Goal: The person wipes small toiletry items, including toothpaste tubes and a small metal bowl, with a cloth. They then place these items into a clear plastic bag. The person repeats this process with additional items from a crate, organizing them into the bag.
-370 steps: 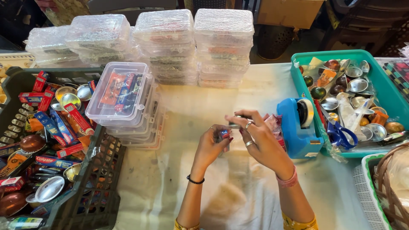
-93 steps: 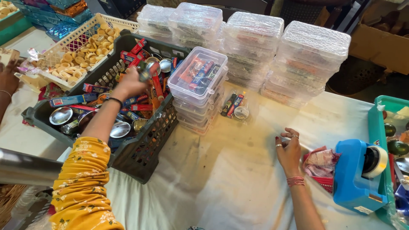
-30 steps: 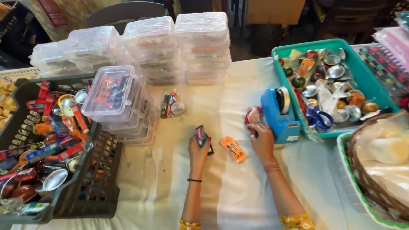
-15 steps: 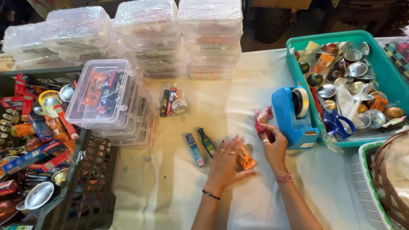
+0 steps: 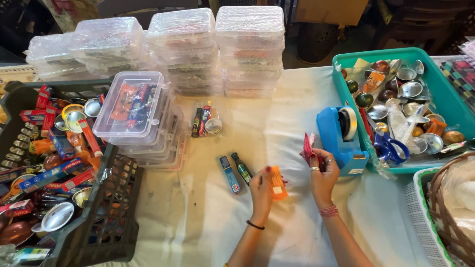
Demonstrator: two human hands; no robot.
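Observation:
My left hand (image 5: 261, 192) holds a small orange packet (image 5: 277, 182) upright above the white tablecloth (image 5: 188, 217). A flat blue packet (image 5: 230, 174) and a small dark green bottle (image 5: 242, 168) lie on the cloth just left of that hand. My right hand (image 5: 322, 176) pinches a bundle of red-pink wrappers (image 5: 308, 147), close to the blue tape dispenser (image 5: 339, 134). Rings are on the right hand, a red bangle on its wrist and a black band on the left wrist.
A black crate (image 5: 94, 222) of small packets and metal bowls stands at left, with clear lidded boxes (image 5: 132, 110) beside it. Bubble-wrapped box stacks (image 5: 250, 47) line the back. A teal tray (image 5: 460, 106) holds bowls and blue scissors (image 5: 391, 147). A basket (image 5: 448, 217) sits at right.
My left hand has picked the orange packet up off the cloth and holds it upright. The right hand stays at the red-pink wrappers by the dispenser.

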